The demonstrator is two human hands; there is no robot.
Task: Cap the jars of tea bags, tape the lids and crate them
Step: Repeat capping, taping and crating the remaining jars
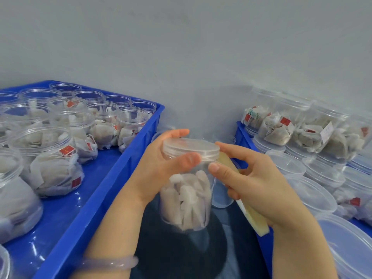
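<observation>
A clear plastic jar (186,200) filled with white tea bags is held in front of me, over my lap. A clear lid (191,148) sits on top of it. My left hand (161,164) wraps the lid's rim, thumb on the near side and fingers behind. My right hand (255,184) grips a roll of yellowish tape (254,216) and presses its thumb against the jar just under the lid.
A blue crate (112,178) at the left holds several open jars of tea bags (52,158). At the right a second blue crate (241,133) carries capped jars lying on their sides (281,127) and stacks of loose clear lids (314,192). A grey wall stands behind.
</observation>
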